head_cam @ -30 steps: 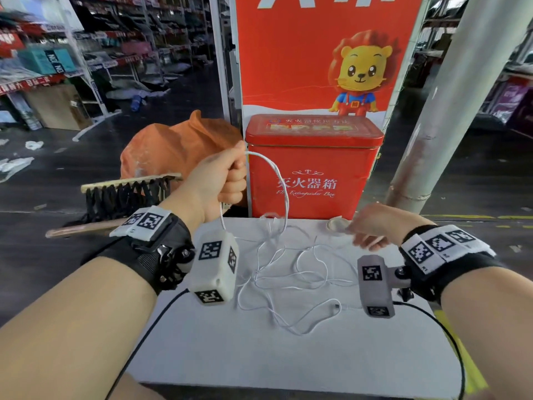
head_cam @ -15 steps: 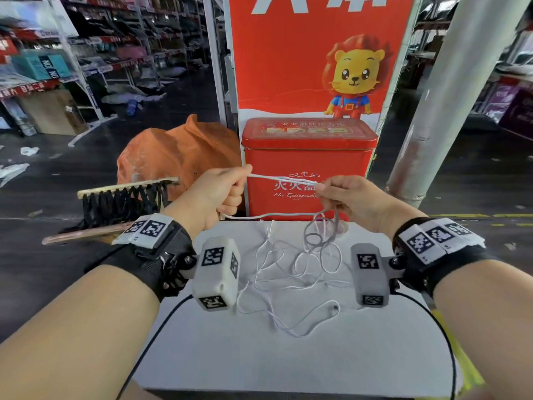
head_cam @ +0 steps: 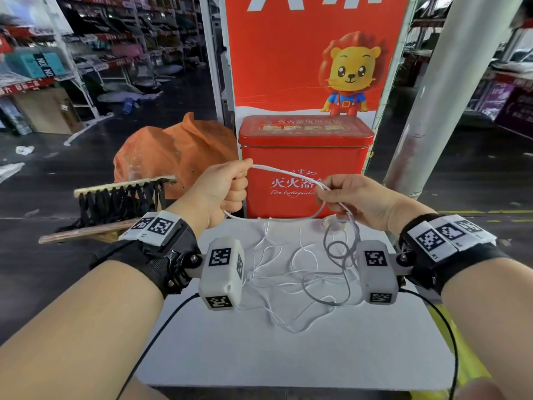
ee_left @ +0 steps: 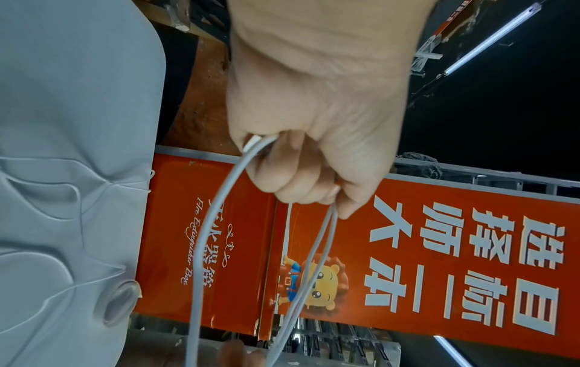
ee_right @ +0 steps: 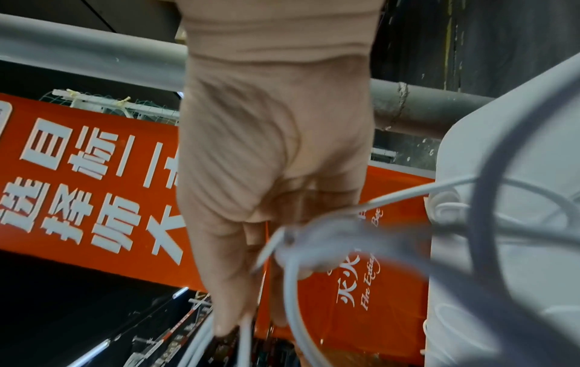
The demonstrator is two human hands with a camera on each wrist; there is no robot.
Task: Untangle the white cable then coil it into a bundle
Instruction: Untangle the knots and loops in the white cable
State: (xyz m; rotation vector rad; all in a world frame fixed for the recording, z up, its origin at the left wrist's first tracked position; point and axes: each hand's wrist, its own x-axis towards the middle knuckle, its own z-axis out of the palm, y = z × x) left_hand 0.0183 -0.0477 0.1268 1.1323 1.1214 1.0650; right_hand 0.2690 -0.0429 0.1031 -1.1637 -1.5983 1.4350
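Observation:
A thin white cable (head_cam: 288, 171) runs between my two hands above the far edge of the white table (head_cam: 288, 356). My left hand (head_cam: 227, 189) grips a loop of it in a fist, with strands (ee_left: 216, 223) leaving the fist above and below. My right hand (head_cam: 340, 194) pinches the cable (ee_right: 295, 285) near the loop's right end. The remainder hangs from the right hand and lies in loose tangled curls (head_cam: 302, 278) on the table between my wrists.
A red fire-extinguisher box (head_cam: 305, 168) stands right behind the table under a red lion poster (head_cam: 317, 53). An orange bag (head_cam: 173, 151) and a wooden rack (head_cam: 121, 194) sit to the left. A grey pillar (head_cam: 450, 90) rises at the right.
One second ago the right hand was low at the table's far edge; it has risen and taken hold of the cable. The left hand stays raised, and the loop between the hands has formed.

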